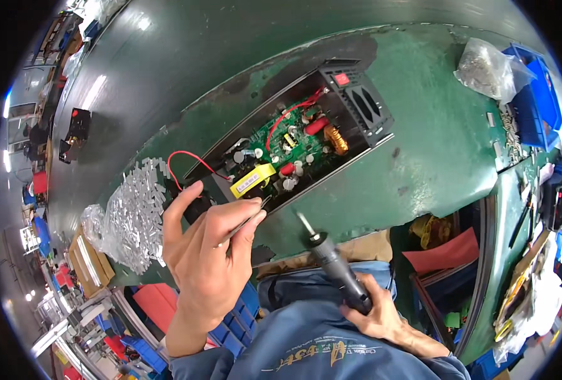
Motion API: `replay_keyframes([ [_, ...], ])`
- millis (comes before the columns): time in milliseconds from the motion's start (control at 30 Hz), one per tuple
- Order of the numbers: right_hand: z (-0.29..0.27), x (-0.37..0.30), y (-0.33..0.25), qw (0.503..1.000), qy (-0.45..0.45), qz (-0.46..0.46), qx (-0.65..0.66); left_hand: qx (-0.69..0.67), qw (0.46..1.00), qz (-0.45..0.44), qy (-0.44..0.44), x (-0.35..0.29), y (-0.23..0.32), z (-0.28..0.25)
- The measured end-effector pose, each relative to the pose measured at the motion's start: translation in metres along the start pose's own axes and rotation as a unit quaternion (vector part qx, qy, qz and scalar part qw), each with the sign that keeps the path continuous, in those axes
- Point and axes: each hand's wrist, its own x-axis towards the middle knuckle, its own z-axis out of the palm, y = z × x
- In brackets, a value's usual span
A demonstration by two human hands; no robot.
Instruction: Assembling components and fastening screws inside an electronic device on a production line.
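Observation:
My left hand (208, 256) is raised over the near left end of an open black metal housing (293, 202). Its thumb and index finger pinch a thin metal rod-like piece (233, 233), mostly covered by the fingers. My right hand (376, 310) wraps round the dark grip of an electric screwdriver (339, 272). The bit points up and left, apart from the housing. Inside the housing lies a green circuit board (281, 136) with a yellow transformer (253, 180) and a copper coil (336, 139). A red wire (189, 152) loops out at the left end.
A heap of small silver metal pieces (135, 215) lies on the green tabletop (433, 164) left of the housing. At the right stand a clear plastic bag (486, 69) and a blue bin (534, 101), with loose screws (512, 133) beside them. A small black part (76, 133) sits far left.

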Motion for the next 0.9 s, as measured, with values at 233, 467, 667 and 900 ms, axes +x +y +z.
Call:
replay_keyframes([
  [233,-0.004,0.017,-0.002,0.988,-0.048,-0.149,0.003,0.031,0.999,-0.012,-0.038,0.006,0.0,-0.005],
  [467,-0.008,0.019,0.008,0.99,-0.075,-0.116,0.024,0.018,0.998,-0.034,-0.049,0.01,-0.001,-0.004],
  [667,-0.009,0.024,0.005,0.99,-0.084,-0.11,0.035,0.017,0.996,-0.072,-0.049,0.01,-0.001,-0.001],
  [900,-0.013,0.024,0.004,0.989,-0.106,-0.097,0.026,0.014,0.994,-0.1,-0.04,0.007,0.0,-0.001],
])
